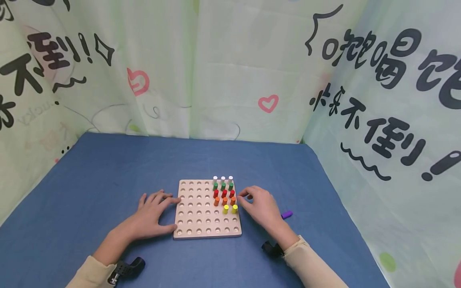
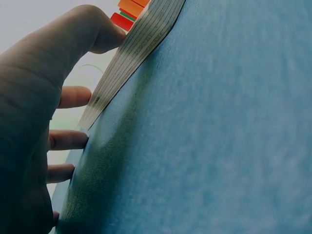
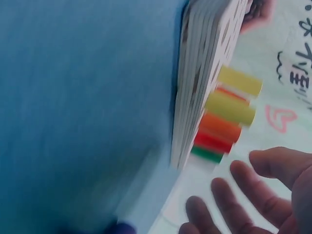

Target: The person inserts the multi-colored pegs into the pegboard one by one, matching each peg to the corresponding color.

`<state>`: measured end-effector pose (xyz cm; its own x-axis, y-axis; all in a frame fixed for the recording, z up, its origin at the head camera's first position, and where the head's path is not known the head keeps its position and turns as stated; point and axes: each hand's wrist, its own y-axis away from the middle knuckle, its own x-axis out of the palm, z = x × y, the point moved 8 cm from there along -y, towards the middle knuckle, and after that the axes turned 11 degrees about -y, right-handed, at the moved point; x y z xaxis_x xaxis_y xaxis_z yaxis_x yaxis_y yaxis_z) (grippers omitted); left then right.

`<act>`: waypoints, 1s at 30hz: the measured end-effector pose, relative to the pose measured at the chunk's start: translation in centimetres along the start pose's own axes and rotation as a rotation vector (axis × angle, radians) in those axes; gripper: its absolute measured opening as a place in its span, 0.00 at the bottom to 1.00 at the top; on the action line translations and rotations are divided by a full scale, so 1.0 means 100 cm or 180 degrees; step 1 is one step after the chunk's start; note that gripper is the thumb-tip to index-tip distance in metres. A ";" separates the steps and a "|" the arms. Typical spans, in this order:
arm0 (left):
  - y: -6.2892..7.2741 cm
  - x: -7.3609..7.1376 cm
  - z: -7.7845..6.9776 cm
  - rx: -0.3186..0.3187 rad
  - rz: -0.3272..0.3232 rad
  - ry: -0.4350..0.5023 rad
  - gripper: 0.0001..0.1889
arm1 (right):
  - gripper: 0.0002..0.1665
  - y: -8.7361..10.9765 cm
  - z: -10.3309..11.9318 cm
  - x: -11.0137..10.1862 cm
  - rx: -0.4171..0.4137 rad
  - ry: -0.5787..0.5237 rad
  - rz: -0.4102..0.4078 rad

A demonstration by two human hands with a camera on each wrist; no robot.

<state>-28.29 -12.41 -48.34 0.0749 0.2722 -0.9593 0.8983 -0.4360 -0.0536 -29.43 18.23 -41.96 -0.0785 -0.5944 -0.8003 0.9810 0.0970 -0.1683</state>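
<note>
A light wooden pegboard (image 1: 194, 236) with rows of round holes lies flat on the blue cloth. On its right side stand three white pegs (image 1: 223, 179), three green pegs (image 1: 223, 186), three red pegs (image 1: 224, 194), three orange pegs (image 1: 225, 201) and two yellow pegs (image 1: 235, 209). My left hand (image 1: 153, 214) is spread, thumb and index finger touching the board's left edge. Beside the right edge, my right hand (image 1: 260, 205) hovers by the pegs, fingers loosely bent; the right wrist view shows a gap between thumb and fingers (image 3: 263, 195), holding nothing.
A purple peg (image 1: 287, 215) lies on the blue cloth (image 1: 194, 160) to the right, partly behind my right wrist. Printed curtains (image 1: 223, 80) enclose the table at the back and both sides. A black wrist camera (image 1: 131, 268) sits by my left cuff.
</note>
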 end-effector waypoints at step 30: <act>0.000 -0.004 -0.003 0.0070 -0.0116 -0.0144 0.41 | 0.20 -0.020 -0.066 -0.010 0.0697 0.0282 0.0457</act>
<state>-28.22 -12.29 -47.85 0.0223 0.2494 -0.9682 0.8904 -0.4454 -0.0942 -32.44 23.89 -44.62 0.0582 -0.5139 -0.8559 0.9975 -0.0055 0.0711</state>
